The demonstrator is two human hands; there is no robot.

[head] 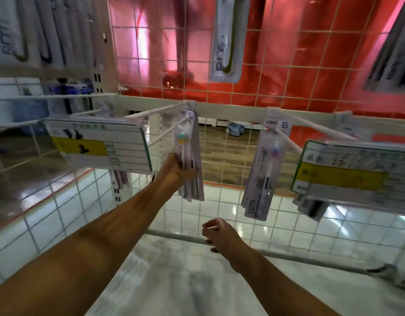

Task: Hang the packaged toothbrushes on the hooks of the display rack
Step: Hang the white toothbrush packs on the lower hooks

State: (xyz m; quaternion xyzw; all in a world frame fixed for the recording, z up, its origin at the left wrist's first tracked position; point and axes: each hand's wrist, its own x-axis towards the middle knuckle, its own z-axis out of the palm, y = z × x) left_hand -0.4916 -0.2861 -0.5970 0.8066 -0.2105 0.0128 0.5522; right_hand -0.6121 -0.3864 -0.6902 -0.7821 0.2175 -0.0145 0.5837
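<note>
roughly centre-frame, the left hand point(177, 171) gripped a bunch of toothbrush packs point(189, 160) around their middle, fingers curled round them. the packs hung upright from a white hook point(167, 131) on the wire grid rack point(222, 156), tops touching the hook's root at the crossbar point(229, 112). a price tag point(99, 145) with a yellow band sat just beside them on the left, its edge close to the wrist — tight room on that side. to the right, open grid lay between this bunch and a single hanging pack point(264, 174) on the next hook point(288, 139); beyond it, a second price tag point(354, 169).

the right hand point(217, 233) hovered low, well apart from the packs, fingers loosely curled and holding nothing, near the rack's lower rail point(288, 255). below and before the rail — bare pale floor point(174, 270).

packs looked clear-fronted with white backing; the front one showed a brush head in teal and yellow. the single pack showed a purple head, white handle, dark grip. higher up, another pack point(227, 39) hung against a red backdrop; print too blurred to read.
</note>
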